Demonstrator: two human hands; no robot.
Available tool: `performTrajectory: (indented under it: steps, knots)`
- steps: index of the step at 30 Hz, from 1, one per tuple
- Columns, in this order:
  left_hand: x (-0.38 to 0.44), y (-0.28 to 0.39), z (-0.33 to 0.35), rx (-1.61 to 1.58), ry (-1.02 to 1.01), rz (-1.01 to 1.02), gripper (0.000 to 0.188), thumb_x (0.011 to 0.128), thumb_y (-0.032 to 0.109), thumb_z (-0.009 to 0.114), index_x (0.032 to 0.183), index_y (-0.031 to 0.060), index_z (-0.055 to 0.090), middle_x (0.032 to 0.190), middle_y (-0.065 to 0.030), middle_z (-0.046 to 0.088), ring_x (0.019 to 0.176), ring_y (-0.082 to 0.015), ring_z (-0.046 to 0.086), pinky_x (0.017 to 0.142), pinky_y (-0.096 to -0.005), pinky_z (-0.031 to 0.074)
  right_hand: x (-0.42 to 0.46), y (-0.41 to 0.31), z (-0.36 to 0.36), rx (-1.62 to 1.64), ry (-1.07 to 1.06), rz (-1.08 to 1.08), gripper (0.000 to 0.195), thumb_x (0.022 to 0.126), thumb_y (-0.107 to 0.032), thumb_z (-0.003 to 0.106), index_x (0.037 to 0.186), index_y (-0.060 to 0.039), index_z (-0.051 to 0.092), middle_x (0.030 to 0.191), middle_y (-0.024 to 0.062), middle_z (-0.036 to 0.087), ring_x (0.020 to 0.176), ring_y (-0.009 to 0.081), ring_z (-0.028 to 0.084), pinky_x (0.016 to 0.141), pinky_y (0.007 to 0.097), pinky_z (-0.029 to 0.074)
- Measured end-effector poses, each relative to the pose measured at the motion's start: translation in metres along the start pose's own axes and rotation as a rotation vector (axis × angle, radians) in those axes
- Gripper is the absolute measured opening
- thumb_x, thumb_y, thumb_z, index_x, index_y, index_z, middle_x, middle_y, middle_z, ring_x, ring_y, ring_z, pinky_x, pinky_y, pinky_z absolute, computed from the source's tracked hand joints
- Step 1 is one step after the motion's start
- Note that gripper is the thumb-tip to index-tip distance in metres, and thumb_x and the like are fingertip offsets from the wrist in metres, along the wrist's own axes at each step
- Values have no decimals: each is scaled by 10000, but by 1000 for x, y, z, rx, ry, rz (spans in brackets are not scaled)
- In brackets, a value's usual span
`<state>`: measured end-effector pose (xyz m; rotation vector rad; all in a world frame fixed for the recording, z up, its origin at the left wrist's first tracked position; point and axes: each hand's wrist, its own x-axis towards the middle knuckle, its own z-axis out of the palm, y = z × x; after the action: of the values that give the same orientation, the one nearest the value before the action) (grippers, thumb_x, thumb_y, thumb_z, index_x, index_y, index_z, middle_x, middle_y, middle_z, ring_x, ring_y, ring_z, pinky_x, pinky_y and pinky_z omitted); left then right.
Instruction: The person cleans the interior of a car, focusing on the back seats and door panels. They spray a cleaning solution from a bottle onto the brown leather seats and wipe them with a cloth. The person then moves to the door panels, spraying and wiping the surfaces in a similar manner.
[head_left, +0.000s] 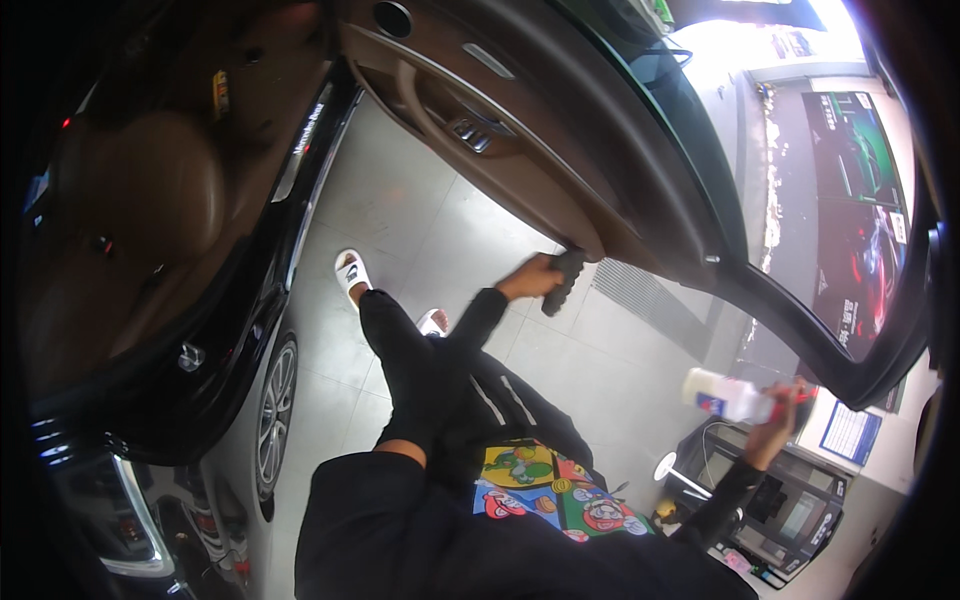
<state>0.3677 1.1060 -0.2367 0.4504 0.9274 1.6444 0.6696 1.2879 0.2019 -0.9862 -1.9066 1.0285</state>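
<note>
My left hand (531, 277) grips a dark grey block with a wavy edge (564, 282), perhaps a sponge, at the rear lower corner of the open car door's brown inner panel (517, 180). Whether the block touches the panel cannot be told. Off to the right, my right hand (777, 426) is closed round the red trigger head of a white spray bottle (721, 394), which is tilted on its side and blurred. The door panel carries window switches (471, 135) and a pull handle.
The dark car body with its brown seat (150, 187) and door sill (301, 142) is on the left. A wheel (277, 416) shows below it. Grey floor tiles with a drain grate (649, 307) lie underfoot. A dark wheeled cart or cabinet (787, 502) stands lower right, near wall posters (855, 150).
</note>
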Motion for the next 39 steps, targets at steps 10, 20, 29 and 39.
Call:
performTrajectory:
  steps: [10,20,29,39]
  knots:
    - [-172,26,-176,-628,642,185,396,841,59,639,1215,-70,644,1162,-149,719,1055,-262,700,972,-365,557,-102,123,345,-228,-1152,293,447,772,13,744,1216,-5,696,940,58,645,848,165,666,793,306,557]
    - [-213,9,-235,-805,798,246,406,857,-4,606,1260,-57,595,1221,-169,676,1148,-287,657,1057,-371,517,-174,183,561,-522,-1189,314,191,706,-12,605,864,-23,712,729,103,717,711,279,703,705,376,535]
    - [-223,-10,-313,-1147,752,261,419,886,18,612,1302,-24,593,1284,-169,664,1222,-296,634,1116,-406,487,-172,184,613,-127,-1355,364,339,810,51,624,1142,19,687,981,114,760,786,148,717,767,300,558]
    - [-149,164,-516,-649,927,900,394,953,130,707,1309,-3,604,1260,-122,689,1136,-213,680,1006,-334,542,-65,171,669,-483,-1282,-1003,356,801,-162,780,1134,-61,703,1250,93,735,1238,342,655,1092,482,479]
